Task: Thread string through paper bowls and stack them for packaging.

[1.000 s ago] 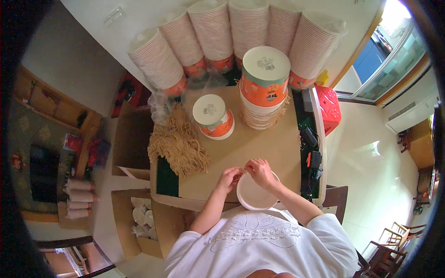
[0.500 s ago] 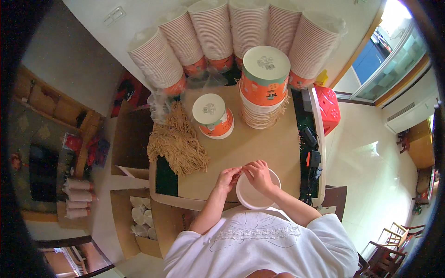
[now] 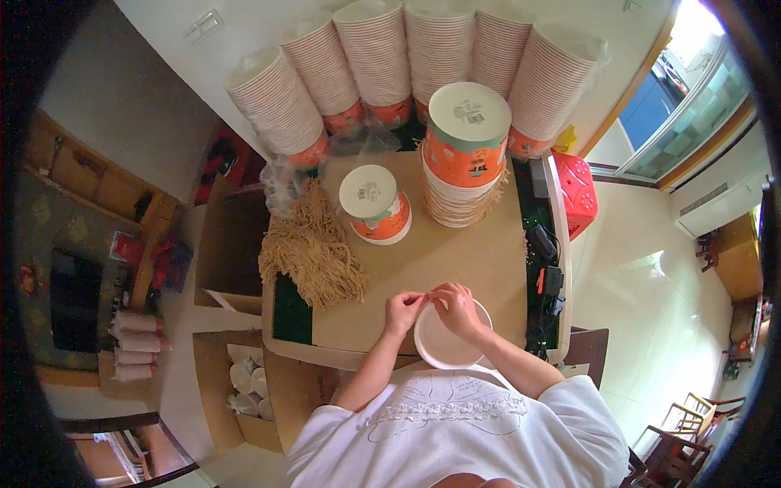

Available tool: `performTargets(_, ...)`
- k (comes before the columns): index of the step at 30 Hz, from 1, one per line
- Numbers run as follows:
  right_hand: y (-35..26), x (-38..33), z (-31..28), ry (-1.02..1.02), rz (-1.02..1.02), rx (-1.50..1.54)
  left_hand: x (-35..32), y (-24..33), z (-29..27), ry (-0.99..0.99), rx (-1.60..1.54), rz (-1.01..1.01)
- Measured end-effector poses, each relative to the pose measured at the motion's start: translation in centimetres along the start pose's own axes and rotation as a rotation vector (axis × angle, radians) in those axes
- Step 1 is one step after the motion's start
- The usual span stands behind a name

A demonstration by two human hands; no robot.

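Note:
A white paper bucket [image 3: 452, 345] stands with its open mouth up at the near edge of the table, close to my body. My left hand [image 3: 402, 312] is closed in a pinch just beyond the bucket's left rim. Over the far rim, my right hand [image 3: 457, 311] is also closed, its fingertips meeting those of the left. Whatever is between the fingertips is too small to make out. A heap of tan twisted paper cords [image 3: 313, 252] lies to the left. Farther off, an orange and green paper bucket [image 3: 381, 213] sits upside down.
Behind it on the right rises a stack of upturned buckets [image 3: 469, 146], with cords around its lower part. Tall bagged bucket stacks [image 3: 439, 57] line the wall. Black cables and adapters [image 3: 543, 244] lie along the right edge, beside a red stool [image 3: 574, 195]. Open cardboard boxes [image 3: 213, 382] stand left.
My left hand's fingers have curled in more tightly and its fingertips have shifted slightly away from me. My right hand stays nearly in place over the bucket.

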State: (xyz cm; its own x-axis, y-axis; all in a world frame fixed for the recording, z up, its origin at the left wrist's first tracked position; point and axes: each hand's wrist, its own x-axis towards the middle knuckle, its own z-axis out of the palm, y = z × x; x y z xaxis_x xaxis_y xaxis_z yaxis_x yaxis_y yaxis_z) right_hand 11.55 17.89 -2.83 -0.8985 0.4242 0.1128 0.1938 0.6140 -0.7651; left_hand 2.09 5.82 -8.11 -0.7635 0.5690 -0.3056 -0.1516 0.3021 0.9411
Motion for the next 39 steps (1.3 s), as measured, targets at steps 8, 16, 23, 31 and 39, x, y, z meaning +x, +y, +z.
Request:
performTargets(8, 0.7, 1.2, -0.7, -0.042, 0.079, 0.155, 0.0, 0.1, -0.5, -0.100, -0.219, -0.160)
performTargets(16, 1.5, 1.9, -0.2, -0.170, 0.088, 0.151, -0.1, 0.6, -0.8, -0.115, -0.192, -0.137)
performTargets(23, 1.7, 1.9, 0.2, -0.150, 0.062, 0.136, -0.4, 1.4, -1.1, -0.099, -0.166, -0.134)
performTargets(31, 1.4, 2.0, 0.0, -0.157, 0.090, 0.113, -0.6, 2.2, -0.8, -0.059, -0.084, -0.027)
performTargets(39, 1.4, 2.0, 0.1, -0.139, 0.067, 0.084, -0.6, 2.0, -0.5, -0.039, 0.020, 0.081)
